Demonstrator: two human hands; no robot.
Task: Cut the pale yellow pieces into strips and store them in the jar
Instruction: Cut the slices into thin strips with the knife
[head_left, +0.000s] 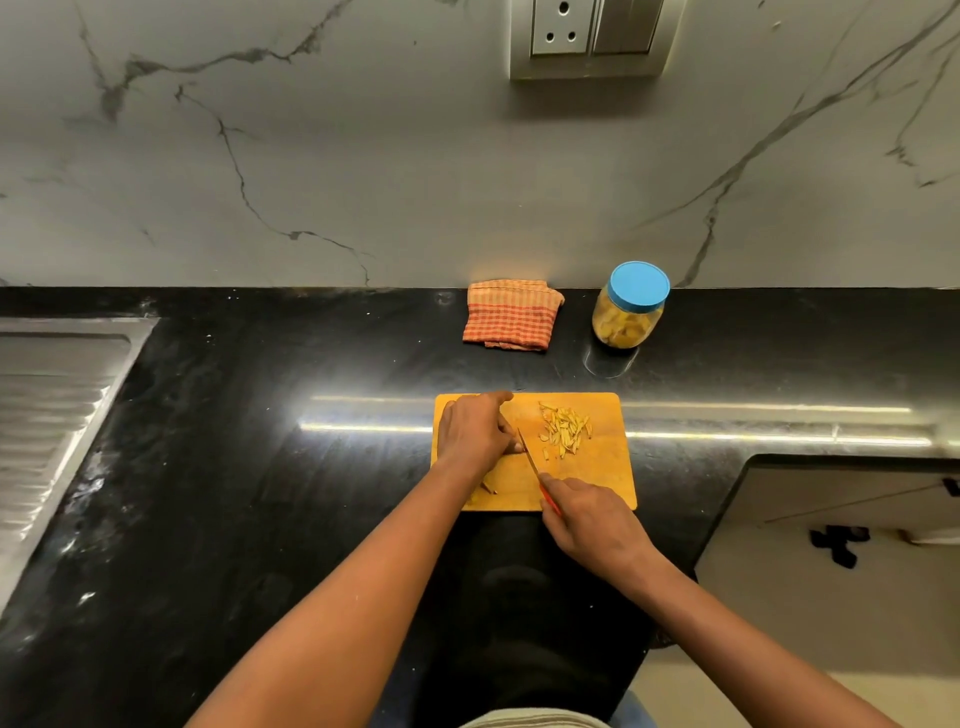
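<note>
While the left hand (475, 431) lies curled on the cutting board (608, 483), whether holding anything cannot be told, the right hand (592, 525) grips a red-handled knife (529, 453), blade just beside the left fingertips. Pale yellow strips (566, 428) lie just beyond the right hand; the lidded jar (628, 317) stands well beyond them.

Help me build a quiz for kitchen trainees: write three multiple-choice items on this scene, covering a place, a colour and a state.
1. Where does the jar stand?
A) on the cutting board
B) right of the checked cloth
C) in the sink

2. What colour is the jar's lid?
A) red
B) white
C) blue

3. What is the right hand doing?
A) holding the knife
B) resting open
C) lifting the jar

Answers:
1 B: the checked cloth lies just left of it.
2 C: the lid is plainly blue.
3 A: its fingers grip the knife.
</note>
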